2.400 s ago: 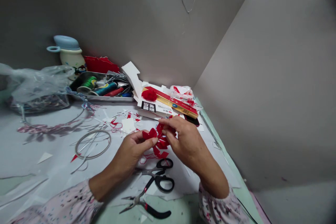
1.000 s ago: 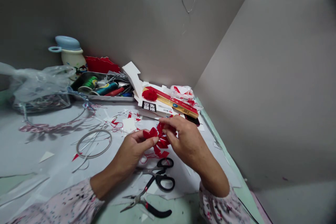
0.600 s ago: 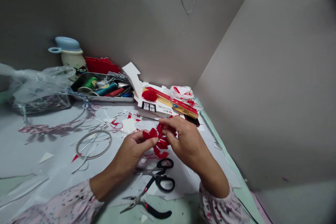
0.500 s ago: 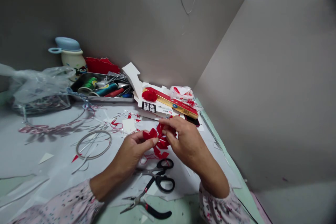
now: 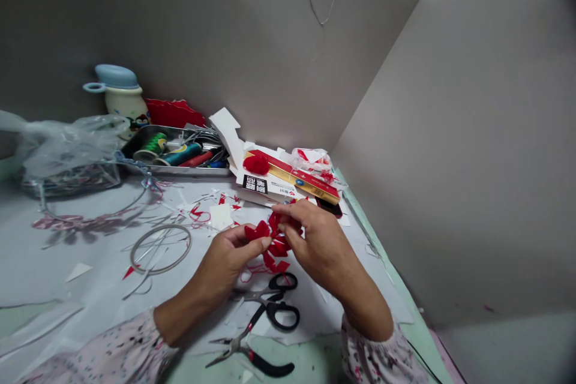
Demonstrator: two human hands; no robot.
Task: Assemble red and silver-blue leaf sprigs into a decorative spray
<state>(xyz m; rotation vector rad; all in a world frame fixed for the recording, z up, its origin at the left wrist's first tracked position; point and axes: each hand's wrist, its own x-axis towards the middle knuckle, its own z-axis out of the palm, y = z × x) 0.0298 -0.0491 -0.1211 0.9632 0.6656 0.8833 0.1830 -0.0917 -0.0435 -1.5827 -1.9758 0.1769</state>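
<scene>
Red flower just beyond the scissors, between the two hands. Left hand, beyond and left of the scissors: thumb and fingers closed narrow on the flower's left petal. Right hand, beyond and right of the scissors: thumb and forefinger drawn close, pinching the far petals. Step in hand, by my reading: petals being set or shaped about the centre. Next move seems to call for a steady left pinch and small, light turns of the right fingertips. Pliers on the near side of the scissors, in neither hand.

Poorly seen: right fingers cover the flower's right side; they may grip something finer besides petal, can't say. Scissors' blade tips lost by the left wrist. Left sleeve and right sleeve both cut off below.
</scene>
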